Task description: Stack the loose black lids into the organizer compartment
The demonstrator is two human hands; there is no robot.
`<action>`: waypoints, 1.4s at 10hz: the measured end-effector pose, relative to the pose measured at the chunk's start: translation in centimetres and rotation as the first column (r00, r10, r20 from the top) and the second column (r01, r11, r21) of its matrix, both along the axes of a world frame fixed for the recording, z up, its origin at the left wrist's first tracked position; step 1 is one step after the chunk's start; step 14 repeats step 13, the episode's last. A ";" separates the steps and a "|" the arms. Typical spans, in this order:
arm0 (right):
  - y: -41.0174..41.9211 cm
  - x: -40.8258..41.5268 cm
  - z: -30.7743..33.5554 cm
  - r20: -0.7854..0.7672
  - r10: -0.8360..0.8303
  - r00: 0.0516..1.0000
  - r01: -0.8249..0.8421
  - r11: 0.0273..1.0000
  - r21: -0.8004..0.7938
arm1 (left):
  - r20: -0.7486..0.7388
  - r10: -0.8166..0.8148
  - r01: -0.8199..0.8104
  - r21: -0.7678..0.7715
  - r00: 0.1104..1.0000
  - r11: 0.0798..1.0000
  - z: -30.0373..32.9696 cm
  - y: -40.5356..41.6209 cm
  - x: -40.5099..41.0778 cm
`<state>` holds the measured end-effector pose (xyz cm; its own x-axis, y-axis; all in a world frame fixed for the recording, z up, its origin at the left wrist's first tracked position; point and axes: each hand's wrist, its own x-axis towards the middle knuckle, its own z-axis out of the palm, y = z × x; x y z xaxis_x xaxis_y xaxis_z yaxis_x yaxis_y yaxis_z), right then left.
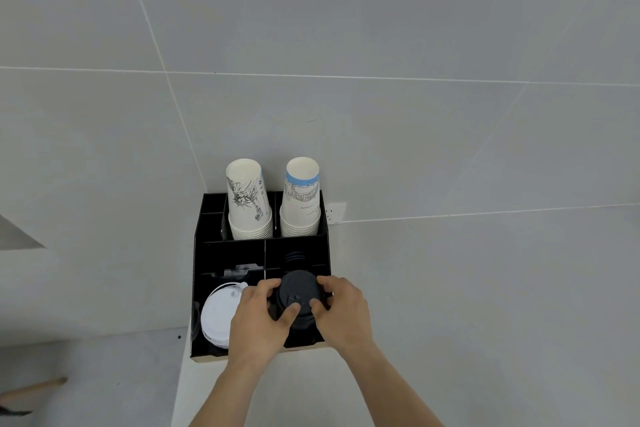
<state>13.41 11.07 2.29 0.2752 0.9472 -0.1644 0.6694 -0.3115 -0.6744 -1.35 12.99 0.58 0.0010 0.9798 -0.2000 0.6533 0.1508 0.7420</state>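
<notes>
A stack of black lids sits in the front right compartment of the black organizer. My left hand grips the stack's left side, thumb on its front edge. My right hand grips the right side, fingers curled over the rim. The lower part of the stack is hidden by my hands and the compartment wall.
White lids fill the front left compartment. Two stacks of upside-down paper cups stand in the back compartments. The organizer rests on a white counter against a grey tiled wall with an outlet.
</notes>
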 end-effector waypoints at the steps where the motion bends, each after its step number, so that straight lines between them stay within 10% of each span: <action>1: 0.0 0.1 -0.1 0.024 0.016 1.000 -0.016 1.000 0.019 | -0.003 -0.015 0.015 0.060 1.000 0.998 -0.2 0.1 0.0; 14: -2.0 1.9 2.7 0.364 0.192 0.912 -0.213 0.977 0.020 | -0.190 -0.064 0.104 0.212 0.980 0.972 2.1 -0.8 -1.6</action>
